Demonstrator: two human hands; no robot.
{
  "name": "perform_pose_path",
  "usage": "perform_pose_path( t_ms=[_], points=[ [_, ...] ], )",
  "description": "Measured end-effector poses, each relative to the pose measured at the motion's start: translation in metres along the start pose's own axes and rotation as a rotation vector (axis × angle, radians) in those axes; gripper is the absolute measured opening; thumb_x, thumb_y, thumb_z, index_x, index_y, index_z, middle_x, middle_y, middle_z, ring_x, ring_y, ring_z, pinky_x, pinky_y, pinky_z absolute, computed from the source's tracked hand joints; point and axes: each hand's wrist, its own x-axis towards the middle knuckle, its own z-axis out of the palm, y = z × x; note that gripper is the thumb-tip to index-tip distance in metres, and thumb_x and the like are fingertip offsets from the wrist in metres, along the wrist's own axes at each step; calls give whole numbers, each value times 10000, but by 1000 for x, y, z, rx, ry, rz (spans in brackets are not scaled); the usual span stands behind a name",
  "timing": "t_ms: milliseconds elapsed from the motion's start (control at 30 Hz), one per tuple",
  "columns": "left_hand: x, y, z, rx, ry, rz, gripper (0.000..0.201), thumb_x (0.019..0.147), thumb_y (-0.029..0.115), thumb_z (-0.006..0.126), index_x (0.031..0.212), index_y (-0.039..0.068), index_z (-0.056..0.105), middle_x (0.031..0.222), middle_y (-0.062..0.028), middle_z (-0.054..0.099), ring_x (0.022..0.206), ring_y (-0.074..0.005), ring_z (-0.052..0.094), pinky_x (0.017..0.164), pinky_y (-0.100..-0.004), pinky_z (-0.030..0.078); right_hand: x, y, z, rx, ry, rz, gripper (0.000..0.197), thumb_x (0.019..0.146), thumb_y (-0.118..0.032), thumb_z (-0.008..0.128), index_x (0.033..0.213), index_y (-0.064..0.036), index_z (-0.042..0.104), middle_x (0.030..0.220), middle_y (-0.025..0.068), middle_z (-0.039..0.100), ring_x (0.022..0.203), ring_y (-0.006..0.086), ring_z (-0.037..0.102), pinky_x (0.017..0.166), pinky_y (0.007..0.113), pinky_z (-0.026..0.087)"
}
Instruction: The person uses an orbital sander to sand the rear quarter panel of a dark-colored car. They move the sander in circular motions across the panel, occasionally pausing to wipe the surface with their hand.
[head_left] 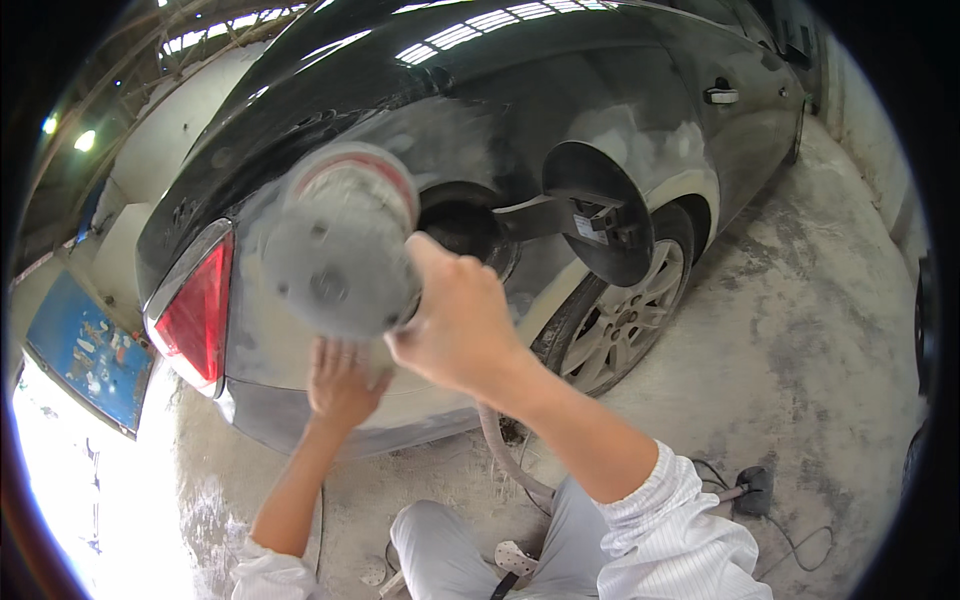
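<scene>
Left of centre in the frame, the grey sander [335,270] lies up and to the left of the right hand [455,320], the nearer one, whose fingers are clamped on its side (their tips are hidden behind it); its long axis runs up the frame, leaning slightly right. Just below the sander in the frame, the left hand [345,378] rests on the dull panel [262,350] of the black car [560,100], fingers straight, unclenched
</scene>
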Motion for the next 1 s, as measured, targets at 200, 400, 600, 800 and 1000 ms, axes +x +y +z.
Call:
perform_pose_path(
  t_ms=[200,400,600,800,1000],
  points=[
    [98,-45,-77,36,595,-227,1041,1049,635,633,1727,-99,339,1808,-280,347,1713,-429,256,1402,-564,157,54,16,-60,372,231,72,247,866,-146,898,881,63,766,817,203,816,695,303,786,693,427,618],
    [102,23,-59,-55,353,-13,1040,1046,673,623,1700,-103,392,1825,-244,336,1727,-396,231,1408,-550,153,44,11,-46,498,214,56,143,889,-77,865,955,41,817,734,91,781,629,155,696,647,352,559],
    [23,-7,-18,37,257,436,1042,1008,705,651,1731,-6,413,1826,-202,368,1716,-330,290,1412,-516,177,15,-6,-1,273,202,-85,220,836,-103,895,1003,10,810,838,125,814,777,199,762,781,394,612],
    [46,-105,-53,-54,482,-5,992,1036,612,653,1728,-48,389,1850,-211,306,1740,-350,222,1409,-523,185,52,-17,-39,353,212,60,206,878,-148,878,971,28,828,757,65,755,505,155,583,497,322,435],
    [-3,-33,21,-55,258,127,940,1116,643,499,1745,-42,362,1856,-186,310,1733,-353,244,1414,-511,155,41,-32,2,398,135,-8,139,889,-121,878,938,8,860,716,60,747,481,125,599,451,293,436]
  ],
)
